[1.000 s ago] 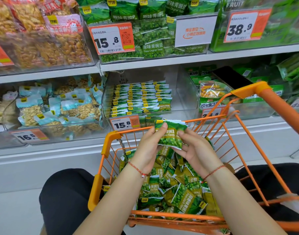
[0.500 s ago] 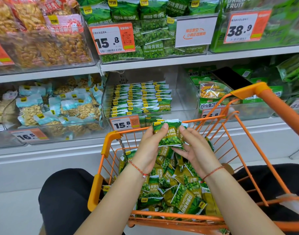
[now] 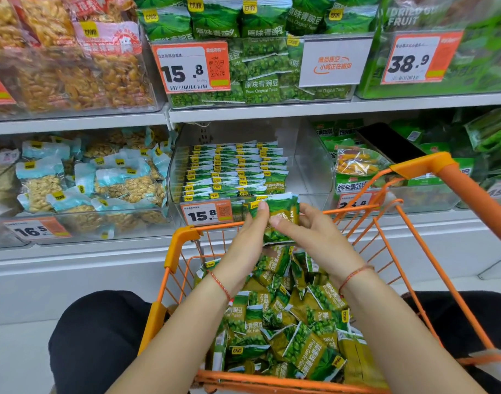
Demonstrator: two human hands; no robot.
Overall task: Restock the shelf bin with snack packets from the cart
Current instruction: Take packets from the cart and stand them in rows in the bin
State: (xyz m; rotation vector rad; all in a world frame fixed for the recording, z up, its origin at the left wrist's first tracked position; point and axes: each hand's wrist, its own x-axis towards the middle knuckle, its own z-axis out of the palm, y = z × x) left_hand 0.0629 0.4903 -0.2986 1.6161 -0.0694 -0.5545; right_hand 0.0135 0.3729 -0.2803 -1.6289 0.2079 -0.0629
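Both hands hold a small stack of green pea snack packets upright above the orange cart's front rim. My left hand grips the stack from the left, fingertips over its front. My right hand pinches it from the right, thumb across the front. Below my wrists the cart holds a loose pile of several green packets. Just beyond, the clear shelf bin with the 15.8 tag holds neat rows of the same packets on its left side; its right side is bare.
A clear bin of nut packs stands to the left, and a bin of mixed vegetable crisps to the right. The upper shelf carries larger green pea bags. The cart's orange handle rises at the right. My dark-clad knees flank the cart.
The packet stack has risen slightly toward the bin and turned more upright. My right hand slid from beneath it to its right side, thumb now across the front.
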